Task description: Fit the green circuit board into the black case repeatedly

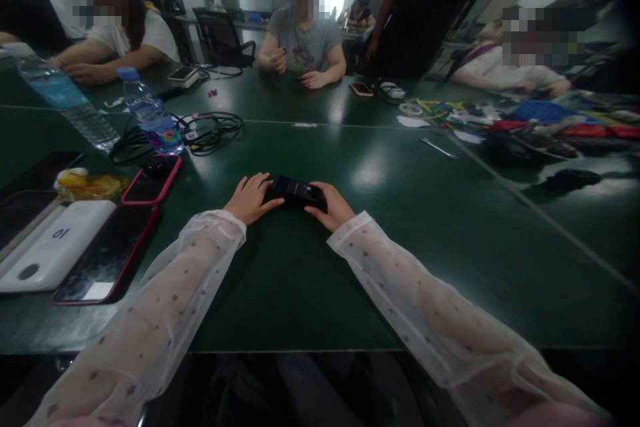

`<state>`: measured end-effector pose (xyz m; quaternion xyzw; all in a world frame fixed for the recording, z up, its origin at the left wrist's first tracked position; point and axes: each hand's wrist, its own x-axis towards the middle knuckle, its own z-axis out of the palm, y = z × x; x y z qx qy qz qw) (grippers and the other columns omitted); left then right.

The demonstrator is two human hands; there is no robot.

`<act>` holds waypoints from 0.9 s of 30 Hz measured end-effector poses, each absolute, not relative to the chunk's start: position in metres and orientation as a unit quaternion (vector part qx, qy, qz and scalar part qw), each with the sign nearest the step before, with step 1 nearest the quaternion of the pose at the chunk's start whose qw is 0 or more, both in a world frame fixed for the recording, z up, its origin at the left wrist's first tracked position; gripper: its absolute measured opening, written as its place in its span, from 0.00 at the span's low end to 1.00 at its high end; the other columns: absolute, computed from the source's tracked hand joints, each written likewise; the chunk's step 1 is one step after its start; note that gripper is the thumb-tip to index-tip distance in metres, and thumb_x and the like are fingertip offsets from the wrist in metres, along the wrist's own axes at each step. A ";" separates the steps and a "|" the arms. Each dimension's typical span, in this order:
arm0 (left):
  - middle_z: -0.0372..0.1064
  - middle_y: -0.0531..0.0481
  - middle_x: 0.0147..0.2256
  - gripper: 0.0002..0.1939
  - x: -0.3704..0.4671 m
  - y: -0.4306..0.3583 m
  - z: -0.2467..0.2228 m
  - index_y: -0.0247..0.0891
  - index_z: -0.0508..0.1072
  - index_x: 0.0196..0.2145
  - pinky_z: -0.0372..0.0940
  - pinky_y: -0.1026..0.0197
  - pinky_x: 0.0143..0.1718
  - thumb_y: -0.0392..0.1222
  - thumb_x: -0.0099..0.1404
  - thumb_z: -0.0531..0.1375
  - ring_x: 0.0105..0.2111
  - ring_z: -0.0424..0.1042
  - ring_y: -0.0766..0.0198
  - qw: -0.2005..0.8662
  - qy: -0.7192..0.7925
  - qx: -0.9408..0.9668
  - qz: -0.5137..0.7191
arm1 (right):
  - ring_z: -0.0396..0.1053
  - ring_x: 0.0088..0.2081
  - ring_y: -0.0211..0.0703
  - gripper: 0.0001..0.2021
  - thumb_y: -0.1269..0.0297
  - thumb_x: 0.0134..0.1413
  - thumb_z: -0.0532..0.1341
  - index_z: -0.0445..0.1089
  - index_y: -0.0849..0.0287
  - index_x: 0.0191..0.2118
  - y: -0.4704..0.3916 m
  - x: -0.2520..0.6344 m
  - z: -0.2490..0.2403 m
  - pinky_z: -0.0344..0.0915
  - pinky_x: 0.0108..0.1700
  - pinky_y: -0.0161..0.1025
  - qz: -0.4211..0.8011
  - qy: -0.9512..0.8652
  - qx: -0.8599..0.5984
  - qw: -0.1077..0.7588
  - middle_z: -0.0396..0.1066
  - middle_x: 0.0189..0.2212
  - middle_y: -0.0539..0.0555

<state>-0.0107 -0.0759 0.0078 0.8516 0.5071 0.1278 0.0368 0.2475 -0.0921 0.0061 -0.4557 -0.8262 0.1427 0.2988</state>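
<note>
A small black box-like device [296, 191] with a dark, screen-like face and small pale markings sits at the middle of the green table [310, 280]. I cannot make out its exact kind. My left hand [251, 197] grips its left end, thumb along the near side and fingers reaching over the far side. At the right end, my right hand [334, 205] holds it with the thumb in front and the fingers curled behind. Both of my forearms are in sheer white sleeves with dark stars.
To the left lie a red-edged phone [110, 253], a white power bank [57, 243], a pink-cased phone [151, 180] and coiled black cable [215, 132]. Two water bottles [150, 110] lean in view behind them. A wrench [439, 148] and tangled cables [530, 130] lie right. Several people sit opposite.
</note>
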 end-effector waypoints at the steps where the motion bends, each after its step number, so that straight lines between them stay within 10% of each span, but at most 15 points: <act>1: 0.52 0.39 0.63 0.36 -0.011 -0.076 0.007 0.35 0.59 0.60 0.43 0.43 0.62 0.65 0.67 0.42 0.63 0.48 0.48 0.037 0.507 0.852 0.128 | 0.65 0.52 0.57 0.28 0.61 0.51 0.63 0.57 0.58 0.57 -0.092 0.248 0.005 0.64 0.53 0.58 0.143 -0.826 -0.454 0.302 0.66 0.49 0.62; 16: 0.51 0.40 0.63 0.34 -0.010 -0.076 0.010 0.38 0.58 0.60 0.44 0.42 0.62 0.64 0.67 0.45 0.64 0.48 0.49 0.033 0.504 0.854 0.125 | 0.68 0.47 0.54 0.28 0.52 0.54 0.59 0.53 0.57 0.57 -0.087 0.256 0.012 0.67 0.48 0.52 0.093 -0.724 -0.471 0.496 0.63 0.50 0.63; 27: 0.51 0.40 0.63 0.35 -0.011 -0.076 0.010 0.37 0.58 0.60 0.44 0.42 0.62 0.65 0.67 0.44 0.63 0.48 0.48 0.041 0.503 0.855 0.121 | 0.66 0.48 0.59 0.26 0.60 0.49 0.61 0.59 0.64 0.54 -0.068 0.271 -0.008 0.65 0.50 0.57 0.062 -0.723 -0.579 0.371 0.67 0.46 0.66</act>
